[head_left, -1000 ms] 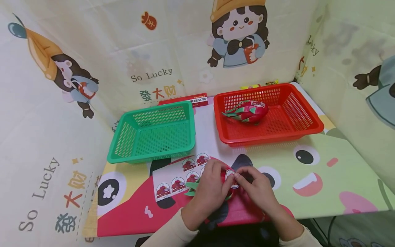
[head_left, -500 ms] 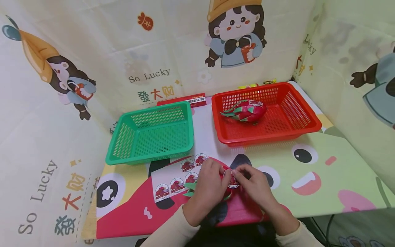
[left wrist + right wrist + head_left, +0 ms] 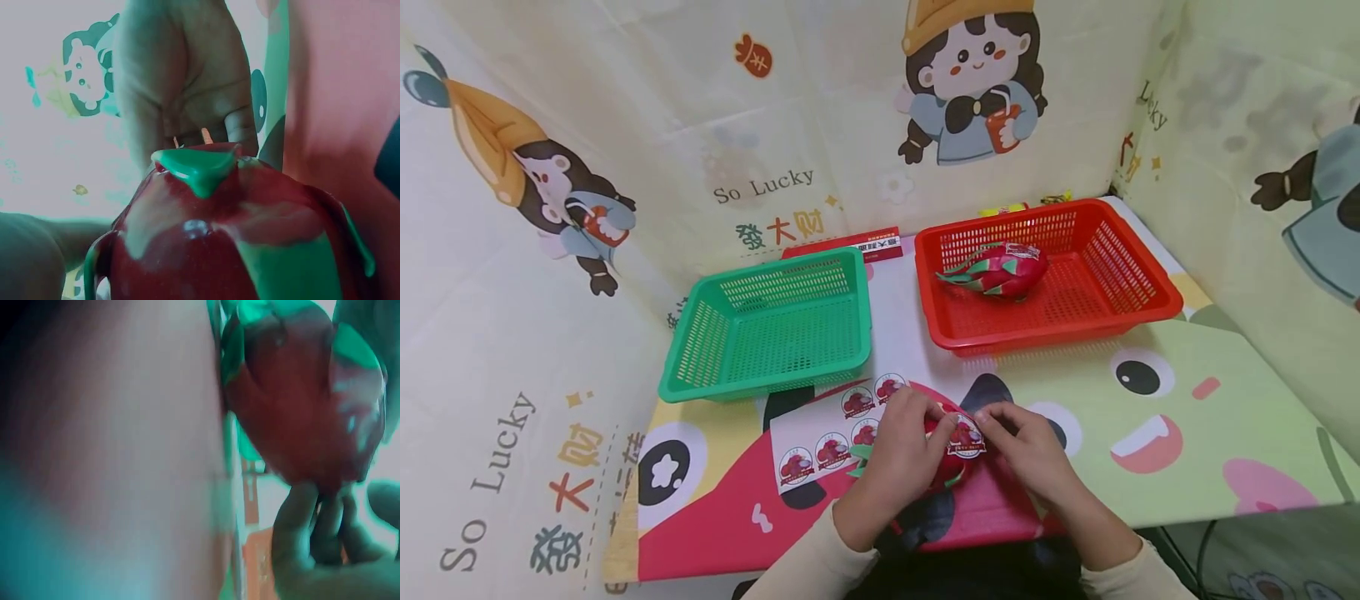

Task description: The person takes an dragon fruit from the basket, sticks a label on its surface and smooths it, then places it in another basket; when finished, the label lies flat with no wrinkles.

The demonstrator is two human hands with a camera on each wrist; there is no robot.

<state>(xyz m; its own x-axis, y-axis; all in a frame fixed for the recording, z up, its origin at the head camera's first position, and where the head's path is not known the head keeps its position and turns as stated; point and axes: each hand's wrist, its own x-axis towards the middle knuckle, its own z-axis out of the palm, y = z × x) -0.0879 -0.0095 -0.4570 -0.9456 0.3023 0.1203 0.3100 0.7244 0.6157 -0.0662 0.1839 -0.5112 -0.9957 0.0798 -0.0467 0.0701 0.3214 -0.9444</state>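
Observation:
A pink dragon fruit (image 3: 953, 477) with green scales lies on the table in front of the person, its leafy end to the left. My left hand (image 3: 904, 454) grips it from above, covering much of it. On the fruit's right part is a round white sticker (image 3: 966, 437) with a dragon fruit print. My right hand (image 3: 1028, 446) holds the fruit's right end, thumb and index finger by the sticker's edge. In the right wrist view, curled fingers (image 3: 294, 515) touch the fruit's tip. A white sheet of similar stickers (image 3: 805, 423) lies left of the fruit, partly behind the left hand.
A green basket (image 3: 673, 379) with nothing in it stands behind the sheet. The red basket (image 3: 1150, 312) at the back right holds another dragon fruit (image 3: 1015, 271) with a label. Behind the baskets lie a red box (image 3: 880, 244) and a yellow packet (image 3: 1003, 210).
The right fingertips have drawn slightly right, uncovering more of the sticker, which now shows almost whole on the fruit. The left hand keeps its hold. The baskets stay in place.

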